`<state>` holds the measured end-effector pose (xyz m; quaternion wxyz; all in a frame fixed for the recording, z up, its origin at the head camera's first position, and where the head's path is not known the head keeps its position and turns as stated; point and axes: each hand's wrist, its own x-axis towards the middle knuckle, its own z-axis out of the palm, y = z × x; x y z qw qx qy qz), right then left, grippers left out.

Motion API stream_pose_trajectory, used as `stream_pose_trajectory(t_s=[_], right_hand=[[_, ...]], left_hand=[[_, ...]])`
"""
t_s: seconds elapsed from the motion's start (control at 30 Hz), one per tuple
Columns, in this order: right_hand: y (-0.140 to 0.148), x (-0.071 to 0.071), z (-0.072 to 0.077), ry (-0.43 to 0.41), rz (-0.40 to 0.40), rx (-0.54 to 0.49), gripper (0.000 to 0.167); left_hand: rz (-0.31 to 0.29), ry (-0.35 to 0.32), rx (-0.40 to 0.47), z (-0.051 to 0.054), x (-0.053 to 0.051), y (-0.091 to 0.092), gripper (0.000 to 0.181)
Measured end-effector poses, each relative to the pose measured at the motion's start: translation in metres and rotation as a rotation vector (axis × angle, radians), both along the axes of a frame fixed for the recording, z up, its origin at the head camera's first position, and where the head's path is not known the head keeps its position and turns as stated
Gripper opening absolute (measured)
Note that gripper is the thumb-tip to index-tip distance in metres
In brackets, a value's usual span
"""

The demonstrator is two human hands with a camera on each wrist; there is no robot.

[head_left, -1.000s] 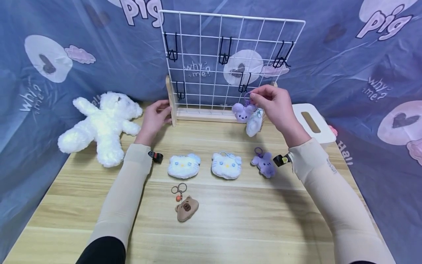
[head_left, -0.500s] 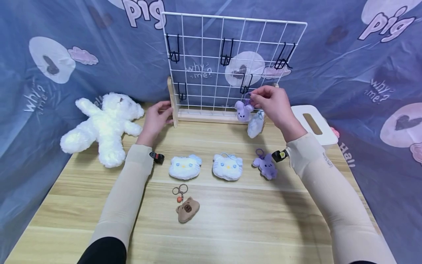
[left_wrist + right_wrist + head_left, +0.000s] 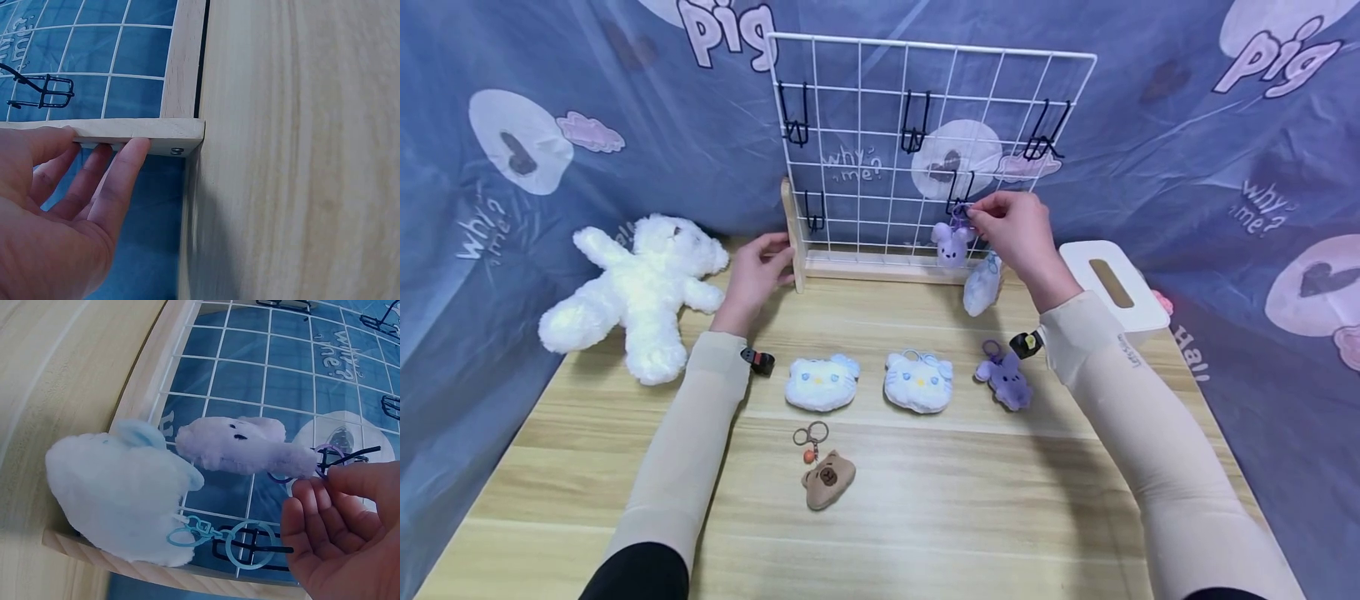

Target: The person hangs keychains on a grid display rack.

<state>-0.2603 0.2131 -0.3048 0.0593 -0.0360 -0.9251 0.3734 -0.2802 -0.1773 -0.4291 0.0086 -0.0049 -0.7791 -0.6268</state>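
Observation:
In the head view, my right hand (image 3: 1017,237) pinches the purple ring (image 3: 330,456) of a purple plush keychain (image 3: 952,244) at a lower hook of the white wire grid rack (image 3: 880,179). From the right wrist view, the black hook's end appears to run through that ring. Beside it a white plush keychain (image 3: 119,497) hangs by a light blue ring (image 3: 250,544) on another hook. My left hand (image 3: 760,271) touches the rack's wooden side post (image 3: 137,128) with its fingertips, the fingers fairly straight.
On the table lie two white cat-face plushes (image 3: 822,383) (image 3: 919,382), a purple plush keychain (image 3: 1006,382) and a brown bear-face keychain (image 3: 829,479). A white teddy bear (image 3: 643,292) sits at left, a white box (image 3: 1116,283) at right. Several black hooks (image 3: 913,133) hang on the grid.
My right hand has moved slightly up with the purple plush keychain, its ring now closer to the hook. My left hand stays at the side post. The head view has shifted slightly.

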Motion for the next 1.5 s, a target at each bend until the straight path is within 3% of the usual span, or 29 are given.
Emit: stream_pose_trajectory(t_s=[0.5,0.83,1.0,1.3,1.5], right_hand=[[-0.003,-0.009,-0.001,0.021,-0.021,-0.022,0.025],[-0.005,-0.004,0.002,0.005,-0.044,-0.053,0.024],[-0.003,0.003,0.003,-0.001,-0.048,-0.058,0.025],[0.0,0.032,0.0,0.003,-0.032,-0.102,0.027],[-0.015,0.054,-0.008,0.048,0.037,-0.137,0.024]], left_hand=[[-0.004,0.019,0.001,-0.003,-0.001,-0.002,0.043],[0.002,0.021,-0.006,-0.002,-0.001,-0.001,0.043],[0.002,0.017,-0.002,-0.002,0.0,0.0,0.043],[-0.002,0.005,-0.015,-0.005,-0.001,0.0,0.042],[0.012,0.016,-0.005,-0.006,-0.002,-0.001,0.041]])
